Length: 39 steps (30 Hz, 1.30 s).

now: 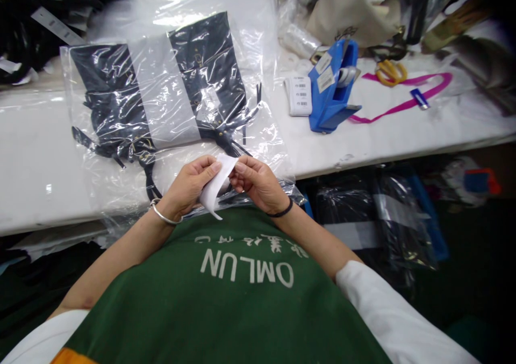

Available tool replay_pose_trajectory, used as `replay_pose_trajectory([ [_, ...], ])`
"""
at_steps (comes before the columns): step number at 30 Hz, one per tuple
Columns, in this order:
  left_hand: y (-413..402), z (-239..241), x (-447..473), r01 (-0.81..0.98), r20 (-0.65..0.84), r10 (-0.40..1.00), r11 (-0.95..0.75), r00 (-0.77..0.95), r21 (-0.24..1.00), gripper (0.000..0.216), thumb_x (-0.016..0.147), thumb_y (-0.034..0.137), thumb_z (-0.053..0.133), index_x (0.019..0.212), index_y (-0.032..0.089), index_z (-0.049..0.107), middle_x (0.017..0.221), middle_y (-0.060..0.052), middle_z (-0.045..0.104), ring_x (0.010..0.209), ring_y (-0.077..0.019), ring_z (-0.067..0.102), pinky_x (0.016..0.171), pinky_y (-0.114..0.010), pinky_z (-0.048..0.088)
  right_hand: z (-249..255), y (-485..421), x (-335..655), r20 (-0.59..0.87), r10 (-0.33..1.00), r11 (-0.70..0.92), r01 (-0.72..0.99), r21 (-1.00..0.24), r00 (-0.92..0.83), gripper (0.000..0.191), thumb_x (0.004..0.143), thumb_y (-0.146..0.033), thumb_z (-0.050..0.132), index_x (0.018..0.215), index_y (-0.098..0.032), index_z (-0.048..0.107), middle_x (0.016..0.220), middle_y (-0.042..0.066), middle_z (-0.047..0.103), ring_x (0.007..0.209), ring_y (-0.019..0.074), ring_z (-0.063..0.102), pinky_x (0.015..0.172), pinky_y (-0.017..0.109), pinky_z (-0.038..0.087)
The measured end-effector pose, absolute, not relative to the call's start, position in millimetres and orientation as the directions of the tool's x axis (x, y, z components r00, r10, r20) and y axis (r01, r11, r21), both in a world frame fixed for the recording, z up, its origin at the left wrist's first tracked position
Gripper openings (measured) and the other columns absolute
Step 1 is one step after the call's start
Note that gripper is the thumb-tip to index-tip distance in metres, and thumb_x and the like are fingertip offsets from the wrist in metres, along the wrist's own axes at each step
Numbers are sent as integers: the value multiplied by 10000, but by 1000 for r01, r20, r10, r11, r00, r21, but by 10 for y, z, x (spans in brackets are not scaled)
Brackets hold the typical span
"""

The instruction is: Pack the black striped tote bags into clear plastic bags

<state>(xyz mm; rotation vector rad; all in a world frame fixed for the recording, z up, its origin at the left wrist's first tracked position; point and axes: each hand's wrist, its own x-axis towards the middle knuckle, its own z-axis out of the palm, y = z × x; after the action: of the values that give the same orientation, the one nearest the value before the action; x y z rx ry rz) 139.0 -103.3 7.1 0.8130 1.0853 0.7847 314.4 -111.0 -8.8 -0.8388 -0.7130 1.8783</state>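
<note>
Close to my body, a curled white paper strip (217, 184) is pinched between both hands. My left hand (193, 181) grips its left side, thumb on top. At the strip's upper right end, my right hand (258, 181) has thumb and fingertips pressed together on it. Just beyond my hands lies a clear plastic bag (161, 159), flat on the table. Inside are dark bags (213, 63) with straps and gold-coloured fittings, with a white paper band (165, 90) across the middle.
On the white table (36, 154) to the right stand a blue tape dispenser (328, 95) and a stack of barcode labels (299, 96). Yellow-handled scissors (391, 72) lie by a pink ribbon (435, 90). Wrapped dark packages (346, 208) sit below the table edge.
</note>
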Motion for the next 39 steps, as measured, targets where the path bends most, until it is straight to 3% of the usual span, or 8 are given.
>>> replay_pose_trajectory([
  [7, -1035, 88, 1396, -100, -428, 866, 465, 261, 880, 377, 764, 497, 765, 827, 162, 603, 578, 35, 567, 439, -57, 441, 420, -177, 325, -77, -1108, 3153, -285, 897, -424, -472, -773, -338, 315, 728, -420, 811, 810, -165, 645, 742, -8, 654, 597, 69, 559, 486, 155, 441],
  [15, -1049, 83, 1393, 20, -333, 904, 340, 268, 940, 336, 818, 497, 706, 847, 173, 622, 642, 21, 577, 516, -82, 459, 484, -201, 342, -88, -1114, 3133, -274, 895, -424, -480, -768, -352, 304, 730, -397, 814, 832, -166, 645, 703, -21, 634, 600, 72, 566, 491, 154, 434],
  [19, -1056, 69, 1364, 240, -132, 967, 77, 220, 968, 249, 868, 430, 655, 836, 183, 650, 713, 4, 584, 643, -118, 492, 609, -230, 397, -108, -1126, 3121, -272, 908, -396, -438, -807, -320, 325, 712, -402, 831, 845, -170, 646, 703, -26, 631, 617, 81, 578, 527, 169, 460],
  [22, -1033, 99, 1340, 384, 67, 982, -130, 174, 914, 179, 871, 375, 652, 828, 203, 674, 826, -26, 618, 802, -166, 529, 762, -268, 439, -134, -1138, 3107, -265, 923, -366, -426, -828, -278, 373, 669, -401, 861, 890, -179, 659, 771, -20, 654, 669, 96, 601, 590, 196, 507],
  [25, -1007, 155, 1340, 439, 152, 979, -198, 138, 877, 153, 841, 368, 688, 832, 215, 686, 946, -59, 633, 918, -202, 539, 797, -288, 455, -139, -1147, 3083, -251, 933, -344, -441, -829, -257, 396, 704, -430, 834, 988, -200, 679, 894, 0, 685, 749, 113, 625, 683, 234, 549],
  [29, -1038, 188, 1409, 386, 103, 993, -116, 55, 915, 194, 810, 361, 736, 924, 219, 670, 908, -32, 622, 765, -147, 545, 686, -246, 456, -109, -1148, 3040, -195, 956, -271, -404, -874, -220, 413, 728, -433, 818, 1069, -238, 691, 1003, 8, 695, 800, 123, 636, 750, 265, 561],
  [33, -1103, 163, 1481, 198, -32, 998, 21, 51, 980, 272, 834, 437, 710, 964, 216, 618, 811, 6, 627, 612, -104, 560, 573, -217, 456, -82, -1155, 3023, -187, 968, -236, -345, -908, -170, 388, 736, -455, 807, 1043, -245, 699, 951, 7, 700, 825, 153, 643, 762, 300, 566],
  [39, -1126, 170, 1466, -7, -146, 974, 149, 174, 989, 412, 880, 585, 588, 895, 178, 648, 814, -28, 652, 725, -149, 646, 710, -268, 550, -21, -1157, 3098, -82, 995, -92, -179, -979, -65, 305, 770, -446, 786, 999, -255, 727, 1022, 32, 672, 934, 176, 624, 872, 330, 535],
])
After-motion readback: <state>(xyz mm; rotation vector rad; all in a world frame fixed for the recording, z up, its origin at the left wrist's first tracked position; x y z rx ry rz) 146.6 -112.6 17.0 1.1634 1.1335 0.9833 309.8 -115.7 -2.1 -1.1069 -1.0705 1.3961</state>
